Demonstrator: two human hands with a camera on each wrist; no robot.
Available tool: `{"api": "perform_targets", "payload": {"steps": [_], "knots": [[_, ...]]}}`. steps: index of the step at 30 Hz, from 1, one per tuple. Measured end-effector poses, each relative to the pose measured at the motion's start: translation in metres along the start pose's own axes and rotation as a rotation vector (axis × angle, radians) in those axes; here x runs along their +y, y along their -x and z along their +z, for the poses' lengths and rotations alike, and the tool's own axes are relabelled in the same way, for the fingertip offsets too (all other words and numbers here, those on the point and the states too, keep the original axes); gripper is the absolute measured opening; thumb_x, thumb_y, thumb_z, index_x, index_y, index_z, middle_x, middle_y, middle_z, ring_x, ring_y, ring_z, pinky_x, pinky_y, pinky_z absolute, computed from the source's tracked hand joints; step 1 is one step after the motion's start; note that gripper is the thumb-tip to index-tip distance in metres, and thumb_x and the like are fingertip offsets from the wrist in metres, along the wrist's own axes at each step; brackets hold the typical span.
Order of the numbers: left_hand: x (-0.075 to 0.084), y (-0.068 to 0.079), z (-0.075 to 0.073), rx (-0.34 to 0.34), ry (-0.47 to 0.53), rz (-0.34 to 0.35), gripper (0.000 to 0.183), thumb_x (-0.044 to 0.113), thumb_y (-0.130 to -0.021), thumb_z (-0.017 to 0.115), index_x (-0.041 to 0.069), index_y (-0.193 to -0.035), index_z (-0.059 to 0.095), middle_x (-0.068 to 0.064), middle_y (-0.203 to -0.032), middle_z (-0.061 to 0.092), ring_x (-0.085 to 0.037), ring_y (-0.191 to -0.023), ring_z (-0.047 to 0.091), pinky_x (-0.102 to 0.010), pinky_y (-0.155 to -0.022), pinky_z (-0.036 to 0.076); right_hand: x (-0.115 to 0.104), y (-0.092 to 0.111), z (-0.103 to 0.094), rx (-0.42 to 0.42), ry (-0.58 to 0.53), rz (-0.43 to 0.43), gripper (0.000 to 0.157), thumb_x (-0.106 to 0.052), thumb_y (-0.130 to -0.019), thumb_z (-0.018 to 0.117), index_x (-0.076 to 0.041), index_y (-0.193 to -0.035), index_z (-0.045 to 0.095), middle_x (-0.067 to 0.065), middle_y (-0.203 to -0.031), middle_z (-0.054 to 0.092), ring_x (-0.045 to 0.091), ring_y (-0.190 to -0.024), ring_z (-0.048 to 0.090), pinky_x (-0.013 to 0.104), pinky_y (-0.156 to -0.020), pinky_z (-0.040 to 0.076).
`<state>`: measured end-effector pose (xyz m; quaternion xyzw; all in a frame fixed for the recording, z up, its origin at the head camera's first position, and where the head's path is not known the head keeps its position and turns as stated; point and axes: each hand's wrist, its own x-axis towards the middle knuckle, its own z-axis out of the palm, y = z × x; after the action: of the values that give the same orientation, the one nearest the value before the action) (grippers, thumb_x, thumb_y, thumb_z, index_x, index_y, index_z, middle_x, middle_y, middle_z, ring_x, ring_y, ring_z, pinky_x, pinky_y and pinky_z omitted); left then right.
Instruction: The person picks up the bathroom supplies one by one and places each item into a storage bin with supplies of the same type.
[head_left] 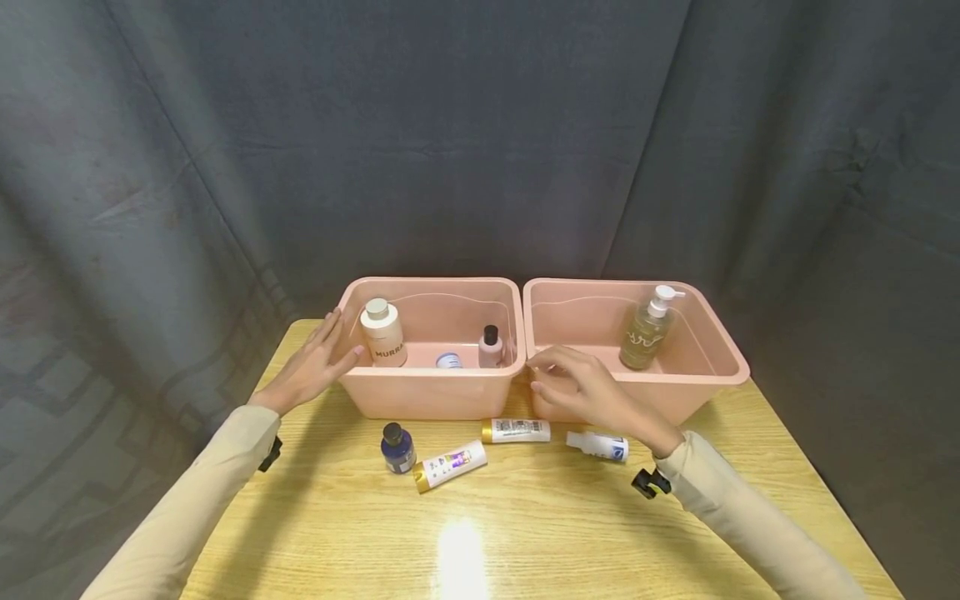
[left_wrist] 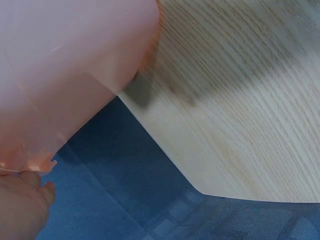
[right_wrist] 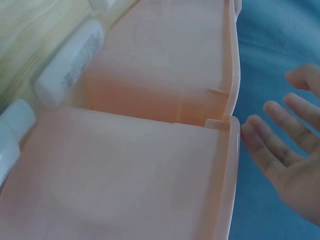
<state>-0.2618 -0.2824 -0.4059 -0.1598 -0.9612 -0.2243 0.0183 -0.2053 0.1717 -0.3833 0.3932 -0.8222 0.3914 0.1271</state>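
Two pink bins stand side by side on a wooden table. Against the outer side rim of the left bin (head_left: 427,396) rests my left hand (head_left: 311,367), its fingers extended. My right hand (head_left: 588,387), fingers spread and slightly bent, is at the front left corner of the right bin (head_left: 675,396); in the right wrist view its fingertips are beside the rim, and contact is hard to tell. Inside the left bin are a white bottle (head_left: 386,337), a small black-capped bottle (head_left: 491,350) and a partly hidden white-and-blue item (head_left: 449,361). A pump bottle (head_left: 643,337) stands in the right bin.
In front of the bins are a dark blue bottle (head_left: 398,452), a gold-capped white bottle (head_left: 453,464), another gold-capped white one (head_left: 519,431) and a white-and-blue bottle (head_left: 603,447) partly under my right arm. Grey curtain (head_left: 465,150) hangs behind the table (head_left: 360,542).
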Motion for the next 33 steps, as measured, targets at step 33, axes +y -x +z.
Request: {"api": "perform_targets", "payload": {"steps": [33], "knots": [[0.000,0.000,0.000,-0.004,-0.007,-0.002,0.083,0.051,-0.101,0.044,0.004,-0.158,0.006,-0.008,-0.165,-0.008,-0.042,-0.148,0.001,-0.067,-0.112,0.011,0.015,0.052,0.004,-0.123,0.143,-0.018,0.038,-0.017,-0.085,0.078,-0.004,-0.119,0.068,0.009,-0.117,0.069,0.022,-0.105,0.065,0.037,-0.087,0.055]]}}
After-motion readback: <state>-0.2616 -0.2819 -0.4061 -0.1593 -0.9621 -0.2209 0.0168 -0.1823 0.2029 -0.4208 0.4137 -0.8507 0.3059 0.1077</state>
